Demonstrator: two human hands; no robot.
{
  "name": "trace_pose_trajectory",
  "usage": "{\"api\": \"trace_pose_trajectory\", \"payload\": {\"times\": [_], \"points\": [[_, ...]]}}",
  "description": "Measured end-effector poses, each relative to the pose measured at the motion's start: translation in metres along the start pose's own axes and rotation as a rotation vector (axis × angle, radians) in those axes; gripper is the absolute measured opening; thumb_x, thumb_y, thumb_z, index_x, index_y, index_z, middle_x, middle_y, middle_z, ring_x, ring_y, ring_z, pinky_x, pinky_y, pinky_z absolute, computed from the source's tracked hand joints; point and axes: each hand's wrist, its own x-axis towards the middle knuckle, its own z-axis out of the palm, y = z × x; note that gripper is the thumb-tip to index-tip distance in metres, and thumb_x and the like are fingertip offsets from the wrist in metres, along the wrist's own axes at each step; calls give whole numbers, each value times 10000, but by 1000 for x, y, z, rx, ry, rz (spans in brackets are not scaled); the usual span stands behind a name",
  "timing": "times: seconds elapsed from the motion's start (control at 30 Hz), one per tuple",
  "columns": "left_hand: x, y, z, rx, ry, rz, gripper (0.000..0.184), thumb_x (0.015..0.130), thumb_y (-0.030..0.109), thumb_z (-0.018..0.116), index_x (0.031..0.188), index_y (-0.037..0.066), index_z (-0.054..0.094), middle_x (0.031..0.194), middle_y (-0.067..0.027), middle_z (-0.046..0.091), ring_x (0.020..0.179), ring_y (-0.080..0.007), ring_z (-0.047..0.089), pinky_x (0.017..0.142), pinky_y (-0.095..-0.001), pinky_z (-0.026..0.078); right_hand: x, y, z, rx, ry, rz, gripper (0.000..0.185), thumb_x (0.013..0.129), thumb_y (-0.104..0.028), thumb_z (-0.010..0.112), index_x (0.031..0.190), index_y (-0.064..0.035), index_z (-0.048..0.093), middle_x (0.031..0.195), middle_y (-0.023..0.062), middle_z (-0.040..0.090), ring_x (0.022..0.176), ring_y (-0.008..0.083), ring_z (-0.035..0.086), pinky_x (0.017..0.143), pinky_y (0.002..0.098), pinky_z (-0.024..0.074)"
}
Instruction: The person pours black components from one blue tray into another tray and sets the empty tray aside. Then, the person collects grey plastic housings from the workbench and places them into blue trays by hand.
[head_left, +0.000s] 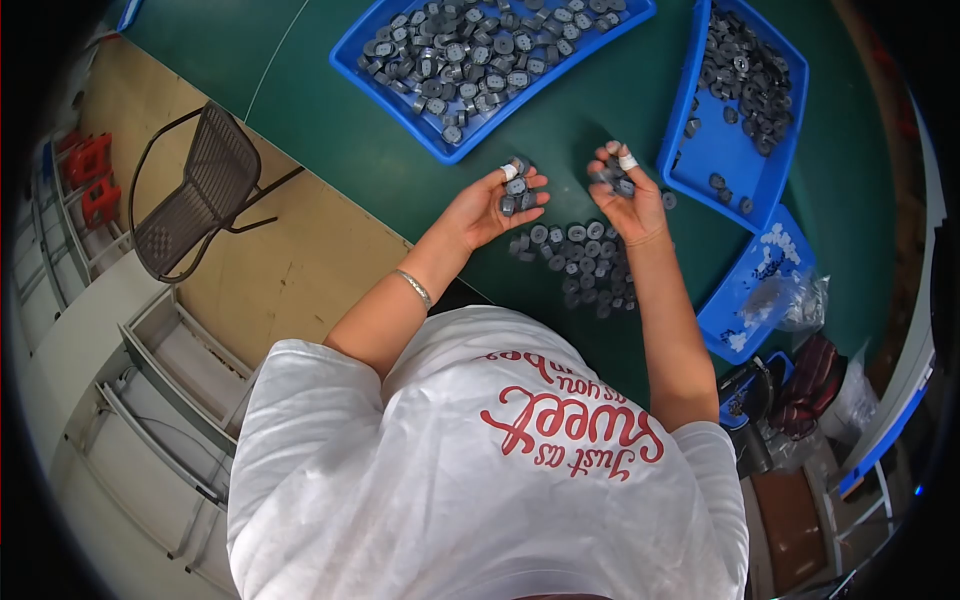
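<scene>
Left hand point(488, 212): it is grasping several round gray parts point(515, 188) along its curled fingers; a white wrap point(509, 172) is showing on one digit.
Right hand point(632, 208): it is cradling gray parts too, the fingertips blurring, so their count is unclear.
Step in hand: the person is apparently handling parts in small batches, both hands working apart over the green table point(330, 130).
Next move: it is seemingly calling for firmly curled fingers, as small round parts could be slipping out and rolling.
Loose pile point(588, 266): more such parts are lying at six o'clock from the gap between the hands.
Left blue tray point(452, 153): it is sitting at eleven o'clock, holding a dense heap.
Right blue tray point(735, 172): it is resting at two o'clock, parts crowding its far end.
Small blue tray point(715, 320): it is lying at four o'clock, carrying white and black bits, a clear bag point(803, 305) overlapping it.
Chair point(205, 185): it is standing at nine o'clock, beyond the table's edge.
</scene>
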Motion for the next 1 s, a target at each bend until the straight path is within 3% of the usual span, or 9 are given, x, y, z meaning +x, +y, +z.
{"api": "trace_pose_trajectory", "payload": {"times": [0.17,0.23,0.3,0.37,0.4,0.43,0.5,0.63,1.0], "points": [[5,-3,-3,70,49,-23,314,976,294,485,1155,45,555,1089,-109,633,959,-249,651,754,-368,589,-36,-24,-1,-439,136,47,219,939,-249,597,1032,-51,598,815,-12,527,722,87,529,466,188,315],[11,-4,-13,187,-83,-60,290,976,295,489,1114,51,564,1017,-91,645,900,-212,660,632,-310,583,-50,-32,-6,-911,321,55,200,929,-244,608,991,-55,628,775,-23,545,661,73,522,454,188,303],[15,-9,-14,156,-114,-96,287,977,303,487,1094,52,565,1007,-91,647,884,-206,661,585,-288,566,-61,-26,-11,-1112,383,91,199,916,-229,615,995,-51,650,750,-28,560,643,64,531,471,202,354],[15,-11,-9,128,-140,-129,286,979,311,484,1074,54,567,997,-91,649,868,-200,663,538,-265,549,-67,-10,-18,-1528,275,-36,220,886,-197,629,1054,-56,649,755,8,591,674,90,563,536,245,433],[12,-13,-1,151,-72,-124,295,983,317,474,1073,51,564,1013,-98,647,892,-217,662,582,-286,566,-72,-5,-8,-1902,202,-230,256,838,-136,632,1082,-61,647,820,66,631,715,175,625,639,310,503],[10,-13,6,173,-4,-118,304,987,322,463,1072,48,561,1028,-105,644,916,-235,662,626,-307,582,-72,0,-8,-1899,202,-231,256,838,-136,632,1082,-61,647,820,66,631,715,175,625,639,310,503],[4,-13,18,151,10,-120,306,991,319,450,1074,44,558,1058,-119,636,964,-265,649,706,-350,584,-72,10,-11,-2417,111,-398,297,785,-74,613,1079,-74,654,910,114,643,784,262,651,702,365,527],[4,-13,20,42,-13,-127,299,1007,292,406,1067,38,552,1147,-161,605,1099,-340,595,930,-489,521,-63,17,-10,-2532,167,-232,241,772,-66,601,1003,-91,668,930,112,626,819,323,644,737,435,519],[5,-13,20,-45,-2,-88,288,1011,263,379,1042,29,544,1185,-194,584,1126,-354,573,980,-543,472,-57,14,-14,-2488,38,-267,141,761,-39,611,898,-63,632,888,116,613,802,337,632,699,442,506]]}}
